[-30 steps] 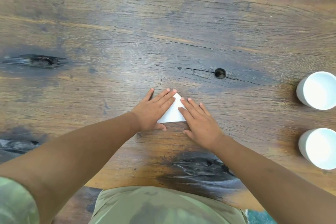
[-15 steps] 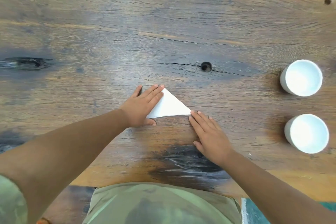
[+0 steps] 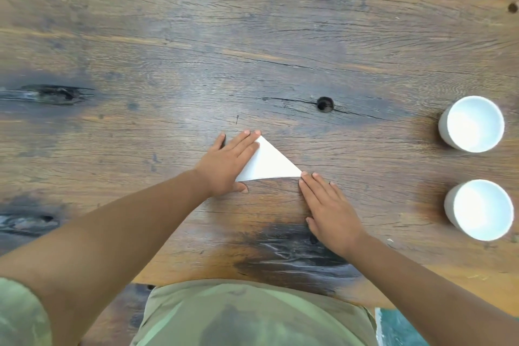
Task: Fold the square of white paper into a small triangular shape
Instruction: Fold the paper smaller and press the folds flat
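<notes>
The white paper [image 3: 268, 163] lies flat on the wooden table [image 3: 252, 50] as a folded triangle, its apex pointing away from me. My left hand [image 3: 229, 161] rests palm down over the triangle's left part, fingers together, pressing it to the wood and hiding that corner. My right hand [image 3: 327, 206] lies flat on the table just right of and below the paper, its fingertips touching the triangle's right corner. Neither hand grips anything.
Two white cups stand at the right: one farther [image 3: 471, 123], one nearer [image 3: 478, 209]. A dark knot hole [image 3: 325, 104] sits beyond the paper. The table's near edge runs along my green shirt [image 3: 247, 314].
My right hand has slid off the paper down and to the right, uncovering most of the triangle. My left hand stays pressed on the left side.
</notes>
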Available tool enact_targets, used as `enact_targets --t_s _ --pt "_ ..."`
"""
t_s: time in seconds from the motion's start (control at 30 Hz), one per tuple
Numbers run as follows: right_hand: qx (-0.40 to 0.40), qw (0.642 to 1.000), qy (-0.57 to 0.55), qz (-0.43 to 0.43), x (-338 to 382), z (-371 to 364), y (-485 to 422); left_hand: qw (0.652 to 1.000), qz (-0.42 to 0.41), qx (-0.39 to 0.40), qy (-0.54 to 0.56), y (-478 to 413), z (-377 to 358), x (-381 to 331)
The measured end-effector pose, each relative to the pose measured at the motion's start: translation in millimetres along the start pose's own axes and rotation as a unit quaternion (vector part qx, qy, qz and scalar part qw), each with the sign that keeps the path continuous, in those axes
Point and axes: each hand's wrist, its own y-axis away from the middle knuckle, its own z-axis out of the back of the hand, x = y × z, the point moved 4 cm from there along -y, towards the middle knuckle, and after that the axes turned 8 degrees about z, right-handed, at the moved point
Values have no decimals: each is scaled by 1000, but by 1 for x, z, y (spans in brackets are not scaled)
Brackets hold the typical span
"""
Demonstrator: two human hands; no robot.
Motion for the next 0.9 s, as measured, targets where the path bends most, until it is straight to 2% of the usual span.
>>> enact_targets --t_s 0.17,0.27,0.33,0.43,0.6,0.9 --pt "-90 996 -9 -23 8 31 -18 987 90 -10 130 15 3 -13" --pt "-129 990 -44 -34 18 47 -40 972 106 -27 210 17 8 -13" --pt "-146 986 -75 -17 30 55 -58 968 102 -54 225 17 11 -10" --pt "-122 989 -79 23 44 61 -83 978 72 -62 186 18 8 -12" --pt "-35 997 -31 62 41 53 -108 995 40 -45 82 18 -11 -14" --pt "-35 997 -22 62 37 48 -110 996 44 -53 56 18 -15 -15"
